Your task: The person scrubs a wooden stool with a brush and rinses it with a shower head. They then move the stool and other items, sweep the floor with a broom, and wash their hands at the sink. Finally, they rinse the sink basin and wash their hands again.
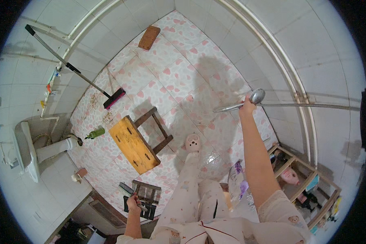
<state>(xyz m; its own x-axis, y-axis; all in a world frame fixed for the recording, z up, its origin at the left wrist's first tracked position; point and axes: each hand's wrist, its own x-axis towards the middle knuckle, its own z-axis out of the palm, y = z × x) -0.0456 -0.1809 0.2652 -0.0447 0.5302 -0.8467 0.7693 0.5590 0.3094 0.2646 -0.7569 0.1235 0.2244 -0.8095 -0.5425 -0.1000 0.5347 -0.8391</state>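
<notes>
In my left hand (133, 202) is the handle of a scrub brush (127, 188), low at the left, its bristled head pointing up and away from me. Below that hand stand a small dark stool (151, 187) and a black slatted item (148, 210). My right hand (247, 106) reaches far forward, gripping a silver handheld shower head (258, 96). A metal shower hose (308, 105) runs from near this hand to the right. No water stream can be made out. One foot in a pink slipper (192, 143) shows on the tiled floor (177, 88).
A wooden stool (134, 145) lies tipped over ahead left, near a green bottle (97, 133) on its side. A long-handled floor brush (114, 98) leans on the left wall by a pedestal washbasin (56, 149). A brick (149, 37) lies farther off. At right stands a wooden rack (308, 183) with bottles.
</notes>
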